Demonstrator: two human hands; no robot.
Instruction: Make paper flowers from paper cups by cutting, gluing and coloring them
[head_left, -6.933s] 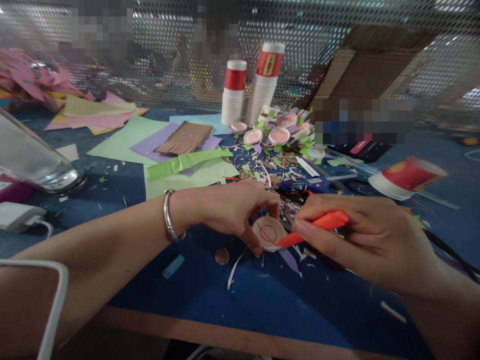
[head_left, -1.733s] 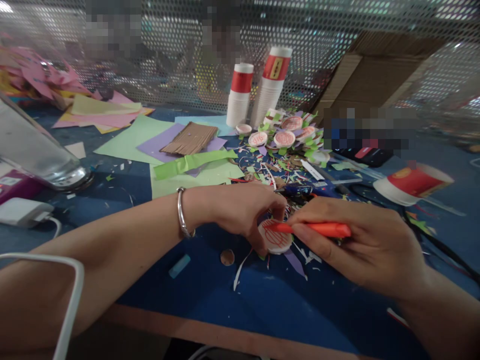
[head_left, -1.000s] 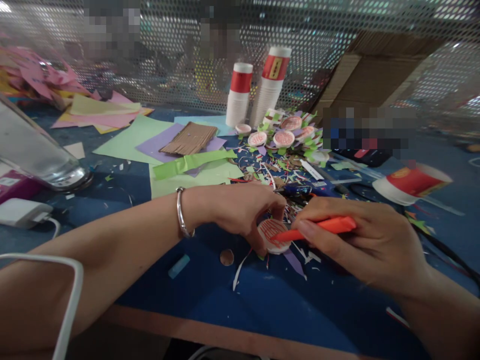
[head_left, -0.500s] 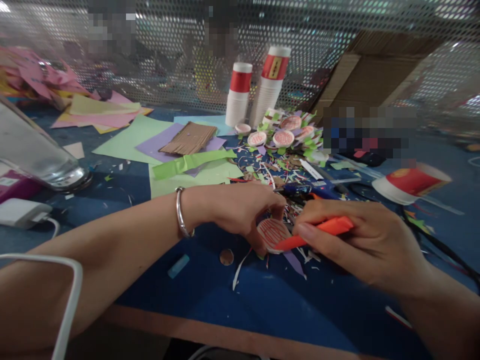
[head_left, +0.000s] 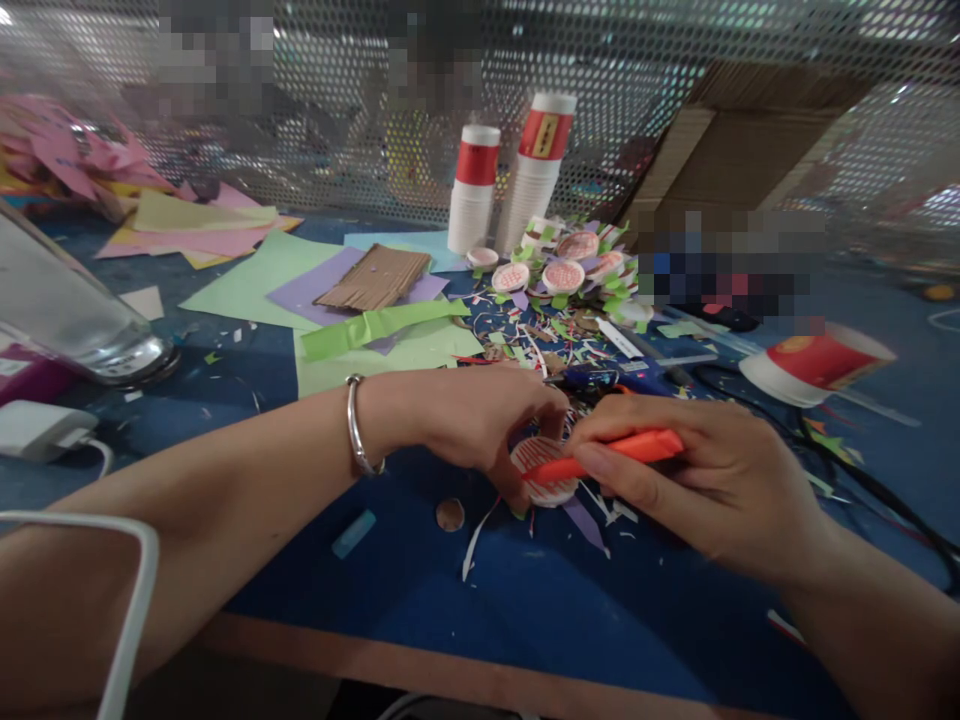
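Head view: red-hatched white paper disc (head_left: 541, 470).

Blue-topped table (head_left: 525, 600) — perforated metal screen (head_left: 750, 40) behind, glinting with light.

Left hand (head_left: 480, 420) steadies a paper disc (head_left: 541, 470) (red-lined) while right hand (head_left: 697, 480) holds an orange marker (head_left: 611, 457).

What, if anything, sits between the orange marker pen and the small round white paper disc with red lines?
Nothing visible. The right hand holds the orange marker pen with its tip on the small round white paper disc. The left hand pinches the disc's left edge, clear of the tip.
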